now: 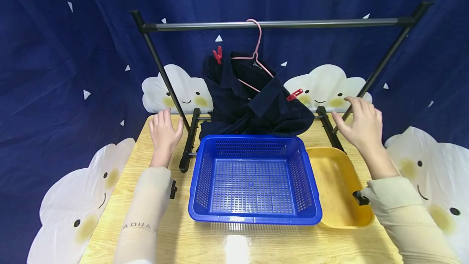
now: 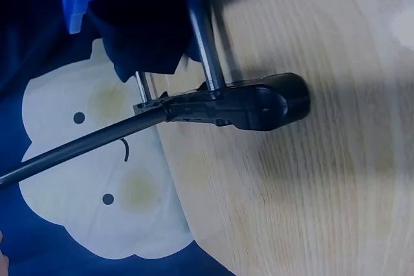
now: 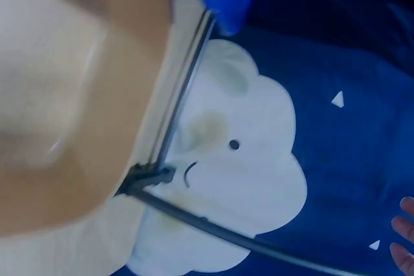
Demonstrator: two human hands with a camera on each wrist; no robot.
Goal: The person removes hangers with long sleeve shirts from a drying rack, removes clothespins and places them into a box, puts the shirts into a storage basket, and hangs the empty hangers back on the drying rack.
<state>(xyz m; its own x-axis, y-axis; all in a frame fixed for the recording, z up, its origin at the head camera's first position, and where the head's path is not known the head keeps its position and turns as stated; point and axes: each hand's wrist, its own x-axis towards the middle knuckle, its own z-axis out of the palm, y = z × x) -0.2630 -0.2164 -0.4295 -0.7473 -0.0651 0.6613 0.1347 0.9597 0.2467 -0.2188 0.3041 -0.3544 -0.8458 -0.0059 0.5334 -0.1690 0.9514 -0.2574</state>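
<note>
My left hand (image 1: 165,130) is raised beside the left post of the black rack, fingers loosely extended and holding nothing. On the other side, my right hand (image 1: 360,123) hovers by the right post, thumb apart from the fingers, also holding nothing. Between them a dark navy collared shirt (image 1: 264,105) hangs from a pink hanger (image 1: 257,46) hooked over the rack's bar (image 1: 311,24). One red clothespin (image 1: 218,55) sits at the shirt's left shoulder area and another red clothespin (image 1: 294,95) at its right. The shirt's lower part is hidden behind the blue basket (image 1: 256,218).
The blue basket stands on the wooden table (image 1: 205,243) before the rack. A yellow tub (image 1: 360,219) lies partly under its right side. Black rack feet (image 1: 184,164) rest on the tabletop, and a navy curtain (image 1: 110,72) with white cloud shapes hangs behind.
</note>
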